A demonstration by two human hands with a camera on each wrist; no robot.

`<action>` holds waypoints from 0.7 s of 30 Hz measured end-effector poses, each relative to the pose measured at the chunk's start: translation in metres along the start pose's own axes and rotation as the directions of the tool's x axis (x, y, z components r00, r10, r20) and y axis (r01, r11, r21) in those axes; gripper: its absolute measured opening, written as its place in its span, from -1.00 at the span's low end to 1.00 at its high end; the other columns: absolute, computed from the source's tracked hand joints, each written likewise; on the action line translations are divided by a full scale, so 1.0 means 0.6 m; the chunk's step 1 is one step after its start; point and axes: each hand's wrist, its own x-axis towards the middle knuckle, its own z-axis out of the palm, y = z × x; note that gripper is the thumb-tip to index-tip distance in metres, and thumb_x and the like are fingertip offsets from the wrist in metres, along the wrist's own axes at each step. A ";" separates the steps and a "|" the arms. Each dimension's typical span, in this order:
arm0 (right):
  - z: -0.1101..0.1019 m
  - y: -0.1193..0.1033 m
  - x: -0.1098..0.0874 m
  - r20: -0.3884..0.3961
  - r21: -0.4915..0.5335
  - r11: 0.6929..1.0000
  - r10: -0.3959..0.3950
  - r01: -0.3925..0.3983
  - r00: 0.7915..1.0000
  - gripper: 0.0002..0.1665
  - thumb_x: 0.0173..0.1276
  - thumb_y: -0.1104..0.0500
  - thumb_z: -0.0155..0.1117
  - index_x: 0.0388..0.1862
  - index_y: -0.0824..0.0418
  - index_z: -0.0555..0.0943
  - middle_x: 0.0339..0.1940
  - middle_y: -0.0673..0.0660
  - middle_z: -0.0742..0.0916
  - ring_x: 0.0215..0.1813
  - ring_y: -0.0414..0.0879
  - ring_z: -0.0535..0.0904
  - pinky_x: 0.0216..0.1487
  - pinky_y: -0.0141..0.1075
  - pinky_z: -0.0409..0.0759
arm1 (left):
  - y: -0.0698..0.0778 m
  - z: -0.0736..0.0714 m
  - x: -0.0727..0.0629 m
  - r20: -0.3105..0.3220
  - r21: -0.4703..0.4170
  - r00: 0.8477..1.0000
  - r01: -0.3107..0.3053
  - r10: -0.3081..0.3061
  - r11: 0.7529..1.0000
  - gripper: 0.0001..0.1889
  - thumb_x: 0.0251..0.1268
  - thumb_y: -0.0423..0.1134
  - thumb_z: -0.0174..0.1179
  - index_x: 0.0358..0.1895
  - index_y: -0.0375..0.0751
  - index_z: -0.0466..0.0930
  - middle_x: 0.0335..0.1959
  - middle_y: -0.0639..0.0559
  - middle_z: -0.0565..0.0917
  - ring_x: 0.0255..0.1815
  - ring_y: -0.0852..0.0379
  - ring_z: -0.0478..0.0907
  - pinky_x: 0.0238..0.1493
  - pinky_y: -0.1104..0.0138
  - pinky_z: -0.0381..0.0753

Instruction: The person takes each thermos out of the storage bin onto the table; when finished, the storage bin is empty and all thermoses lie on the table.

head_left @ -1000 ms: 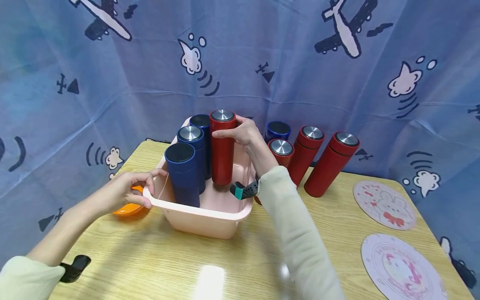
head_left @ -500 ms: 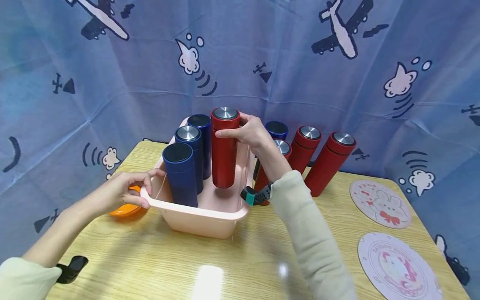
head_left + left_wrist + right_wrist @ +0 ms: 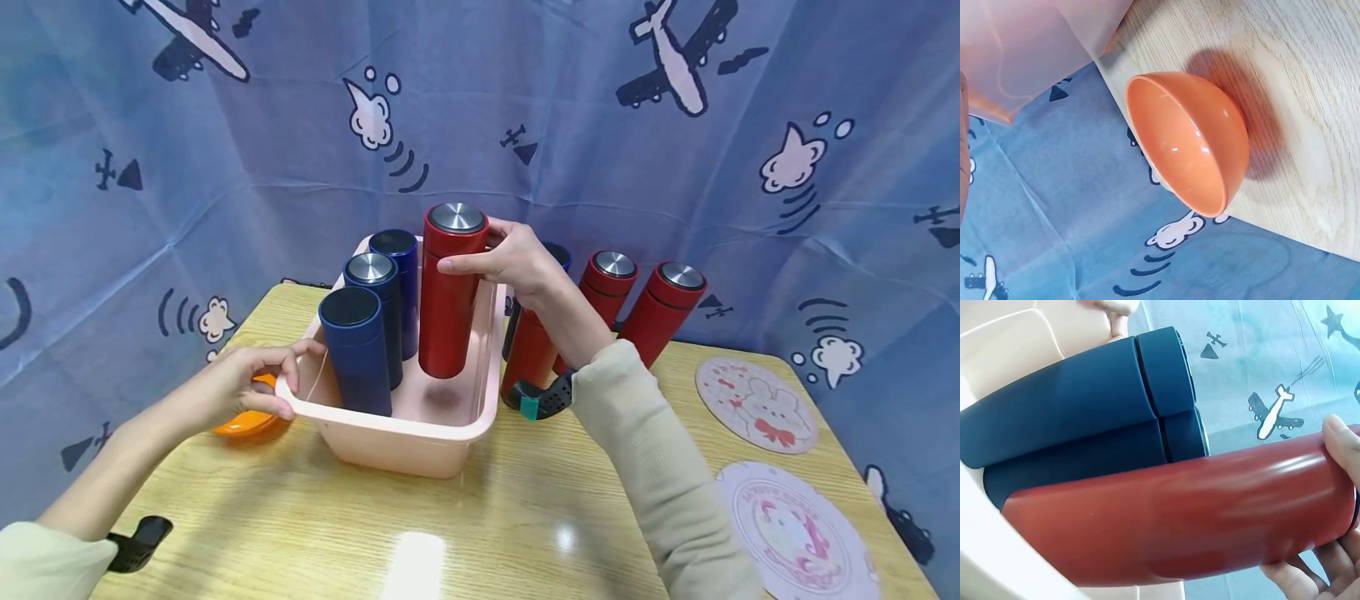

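My right hand (image 3: 517, 258) grips a red thermos (image 3: 450, 308) near its silver-topped lid. That thermos is upright within the pink plastic basin (image 3: 405, 446), its base over the basin floor; whether it touches cannot be told. Three blue thermoses (image 3: 360, 354) stand in a row along the basin's left side. With thumb and fingers my left hand (image 3: 258, 383) pinches the basin's near left corner. In the right wrist view the red thermos (image 3: 1179, 515) lies across the picture, beside two of the blue thermoses (image 3: 1079, 400).
Right of the basin stand several more thermoses, red ones (image 3: 660, 312) and a blue one partly hidden behind my right hand. Two round printed mats (image 3: 757, 404) lie at the table's right. An orange bowl (image 3: 1194, 137) sits left of the basin. A patterned curtain (image 3: 465, 108) hangs behind.
The red thermos in my right hand has risen slightly and come nearer, its top now higher in view. The right forearm has shifted right. My left hand still holds the basin's corner.
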 end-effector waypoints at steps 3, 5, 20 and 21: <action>-0.004 -0.008 -0.008 0.005 -0.011 1.000 -0.017 0.017 1.000 -0.33 0.01 0.22 0.55 0.15 0.14 0.57 -0.03 0.15 0.72 0.05 -0.01 0.54 0.11 -0.06 0.45 | 0.000 0.001 -0.001 0.004 -0.023 1.000 0.011 -0.011 1.000 -0.68 -0.19 -0.33 0.47 -0.45 -0.03 0.45 0.09 -0.36 0.56 0.09 0.53 0.41 -0.43 0.41 0.49; -0.007 -0.012 -0.014 0.006 -0.019 0.999 -0.026 0.026 1.000 -0.33 0.00 0.22 0.55 0.16 0.14 0.57 -0.03 0.16 0.72 0.05 -0.01 0.55 0.11 -0.05 0.45 | 0.000 0.001 -0.001 0.007 -0.038 1.000 0.012 -0.012 0.999 -0.68 -0.19 -0.33 0.47 -0.45 -0.04 0.45 0.10 -0.37 0.55 0.08 0.52 0.43 -0.48 0.40 0.50; -0.033 -0.054 -0.051 -0.001 -0.020 0.998 -0.063 0.063 0.998 -0.35 0.09 0.20 0.48 0.20 0.17 0.51 0.01 0.16 0.69 0.13 -0.01 0.51 0.15 0.03 0.41 | 0.000 0.001 -0.001 0.008 -0.044 1.000 0.007 -0.007 0.999 -0.68 -0.19 -0.35 0.47 -0.45 -0.04 0.46 0.09 -0.38 0.55 0.02 0.45 0.48 -0.49 0.41 0.50; -0.036 -0.059 -0.053 -0.003 -0.019 0.998 -0.064 0.064 0.998 -0.35 0.10 0.19 0.47 0.20 0.16 0.51 0.01 0.16 0.69 0.14 0.00 0.50 0.14 0.05 0.41 | 0.000 0.001 -0.001 0.009 -0.046 1.000 0.006 -0.006 0.999 -0.68 -0.19 -0.35 0.47 -0.45 -0.04 0.46 0.09 -0.39 0.54 0.04 0.46 0.48 -0.51 0.41 0.50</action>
